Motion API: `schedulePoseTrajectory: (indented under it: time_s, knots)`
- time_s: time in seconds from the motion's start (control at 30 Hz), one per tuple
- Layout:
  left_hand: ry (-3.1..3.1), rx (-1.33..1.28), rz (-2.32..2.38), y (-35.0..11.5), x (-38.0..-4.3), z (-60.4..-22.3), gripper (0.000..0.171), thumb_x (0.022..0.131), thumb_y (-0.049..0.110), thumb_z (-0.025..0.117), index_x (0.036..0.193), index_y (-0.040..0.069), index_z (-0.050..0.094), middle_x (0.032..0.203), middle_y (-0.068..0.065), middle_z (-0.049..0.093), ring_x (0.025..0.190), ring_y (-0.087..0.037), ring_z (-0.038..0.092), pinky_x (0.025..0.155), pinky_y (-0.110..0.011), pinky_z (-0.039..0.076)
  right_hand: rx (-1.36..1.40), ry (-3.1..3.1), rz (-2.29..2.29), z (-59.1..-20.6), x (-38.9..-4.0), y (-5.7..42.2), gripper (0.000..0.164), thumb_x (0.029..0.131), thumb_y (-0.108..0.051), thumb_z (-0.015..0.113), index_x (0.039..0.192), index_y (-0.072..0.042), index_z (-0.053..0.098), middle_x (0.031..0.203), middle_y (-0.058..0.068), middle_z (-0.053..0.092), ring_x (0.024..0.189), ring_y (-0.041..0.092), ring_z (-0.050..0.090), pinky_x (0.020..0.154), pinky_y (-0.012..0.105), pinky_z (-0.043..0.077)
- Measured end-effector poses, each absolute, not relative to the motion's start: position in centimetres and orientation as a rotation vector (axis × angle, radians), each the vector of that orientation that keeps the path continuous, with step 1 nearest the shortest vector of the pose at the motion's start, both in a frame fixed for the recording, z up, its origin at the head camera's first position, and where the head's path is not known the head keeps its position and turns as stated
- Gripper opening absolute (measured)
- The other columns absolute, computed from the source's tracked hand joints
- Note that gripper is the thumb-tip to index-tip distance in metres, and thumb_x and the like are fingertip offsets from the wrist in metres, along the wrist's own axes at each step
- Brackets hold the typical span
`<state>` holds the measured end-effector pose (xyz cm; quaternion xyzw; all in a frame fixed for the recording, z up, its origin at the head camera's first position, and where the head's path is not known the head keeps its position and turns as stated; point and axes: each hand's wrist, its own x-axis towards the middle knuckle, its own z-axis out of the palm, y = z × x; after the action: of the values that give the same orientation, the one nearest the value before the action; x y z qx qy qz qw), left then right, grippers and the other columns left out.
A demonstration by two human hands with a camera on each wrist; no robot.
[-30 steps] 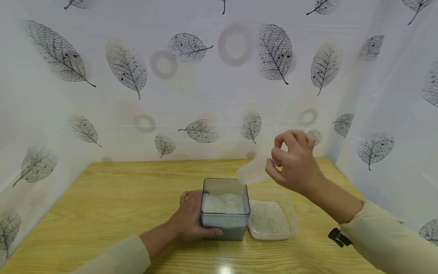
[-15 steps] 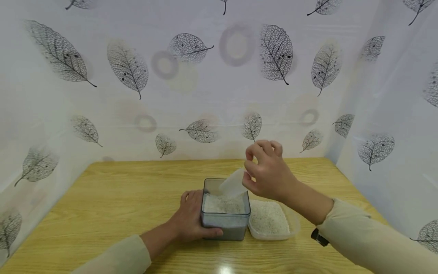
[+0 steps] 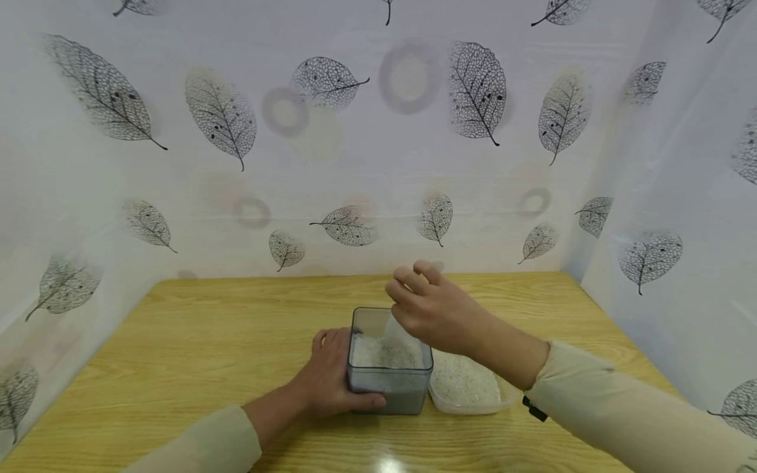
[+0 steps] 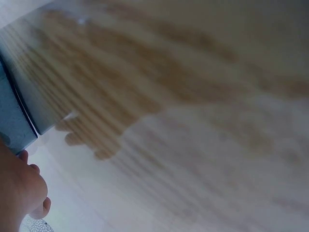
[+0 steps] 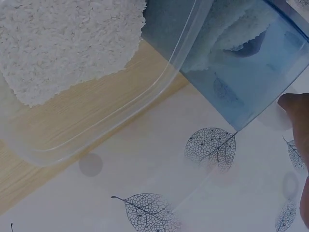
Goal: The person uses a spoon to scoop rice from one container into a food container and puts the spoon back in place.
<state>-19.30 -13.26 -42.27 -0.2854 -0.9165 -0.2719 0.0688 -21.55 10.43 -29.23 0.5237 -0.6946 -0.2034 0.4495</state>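
My left hand (image 3: 328,378) grips the grey see-through square container (image 3: 393,393) around its left side, thumb along the front. White rice (image 3: 375,353) fills much of that container. Over its right rim, my right hand (image 3: 440,315) pinches a translucent white scoop (image 3: 393,330), which tilts down into the container; most of it is hidden by the fingers. To the right stands a clear plastic tub (image 3: 473,410) that also holds rice (image 5: 67,43). In the left wrist view, a hand (image 4: 24,188) shows beside the container's bluish wall (image 4: 14,111).
The wooden table (image 3: 225,341) carries both containers near its middle. A white curtain (image 3: 367,164) printed with leaves stands behind and at both sides. A small black device (image 3: 535,408) hangs under the right sleeve.
My right hand has moved left and down from above the tub, bringing the scoop into the grey container and tipping it there. My left hand has stayed in place on the container.
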Motion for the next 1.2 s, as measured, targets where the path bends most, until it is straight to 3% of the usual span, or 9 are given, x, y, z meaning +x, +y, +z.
schedulePoseTrajectory:
  time_s: [0.27,0.53,0.83,1.2]
  knots:
    - [-2.751,-0.869,-0.841,-13.1,-19.2,-42.1,0.107,0.066,0.075,0.075,0.142,0.009,0.037,0.129,-0.001,0.05,0.118,-0.023,0.043,0.105,-0.053,0.022,1.263,-1.917,-0.564,-30.2,-21.6,10.0,0.027,0.09,-0.018,0.068,0.064,-0.015,0.061,0.099,0.006,0.054,0.096,0.026,0.046,0.084,0.039,0.038]
    - [-2.796,-0.864,-0.857,-13.1,-19.2,-41.9,0.107,0.067,0.076,0.072,0.143,0.011,0.035,0.131,-0.001,0.049,0.122,-0.022,0.043,0.106,-0.053,0.021,1.243,-2.077,-0.398,-30.9,-22.2,10.4,0.03,0.083,-0.01,0.063,0.058,-0.017,0.048,0.09,0.003,0.047,0.09,0.024,0.041,0.079,0.037,0.033]
    - [-2.805,-0.853,-0.866,-13.1,-19.2,-42.0,0.109,0.067,0.078,0.072,0.144,0.011,0.035,0.131,-0.001,0.049,0.122,-0.023,0.043,0.106,-0.052,0.021,1.233,-2.327,-0.25,-31.4,-22.6,10.7,0.027,0.08,-0.016,0.066,0.061,-0.02,0.048,0.091,0.0,0.043,0.09,0.022,0.035,0.078,0.037,0.027]
    - [-2.814,-0.847,-0.866,-13.1,-19.2,-42.2,0.11,0.066,0.08,0.071,0.144,0.012,0.034,0.131,0.0,0.048,0.122,-0.022,0.042,0.107,-0.053,0.019,1.232,-2.372,-0.069,-32.1,-23.0,11.0,0.028,0.076,-0.011,0.065,0.057,-0.021,0.046,0.092,-0.001,0.046,0.092,0.022,0.037,0.077,0.039,0.028]
